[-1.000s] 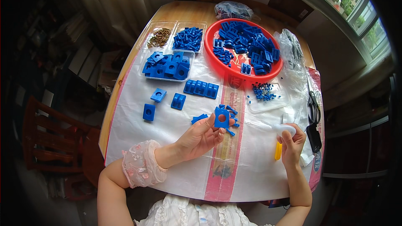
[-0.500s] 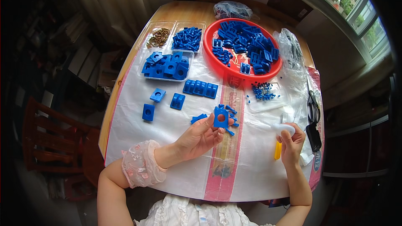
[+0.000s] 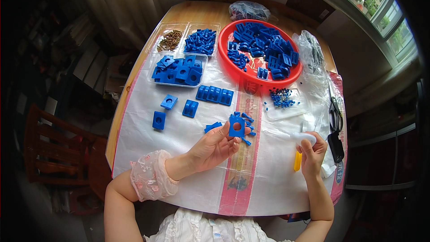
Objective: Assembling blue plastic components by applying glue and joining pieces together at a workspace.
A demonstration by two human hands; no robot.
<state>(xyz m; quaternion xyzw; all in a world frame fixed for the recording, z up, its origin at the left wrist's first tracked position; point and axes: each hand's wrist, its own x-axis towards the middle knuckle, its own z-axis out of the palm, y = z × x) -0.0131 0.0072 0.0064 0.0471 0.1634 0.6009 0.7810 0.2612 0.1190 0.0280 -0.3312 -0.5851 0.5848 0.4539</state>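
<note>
Holding: the left hand has its grip clamped on a blue square block with a round hole in the middle, held up over the counter.
Right hand: the right hand has its grip closed on a yellow tool that points down, and its fingertips touch a small white thing.
Under the block: a few small blue bits lie just beside the block, on the white sheet that covers the counter.
Near the left hand: a flat blue piece lies just by the fingers.
Loose blocks: three blue blocks sit apart on the sheet, to the left.
Row: a row of blue blocks lies side by side, past the held block.
Red bowl: a big red bowl full of blue parts is at the far right.
Clear trays: one tray has blue square parts, one has small blue parts, one has brown screws.
Lid: a clear lid holds tiny blue pegs.
Right edge: black scissors and clear bags lie there.
</note>
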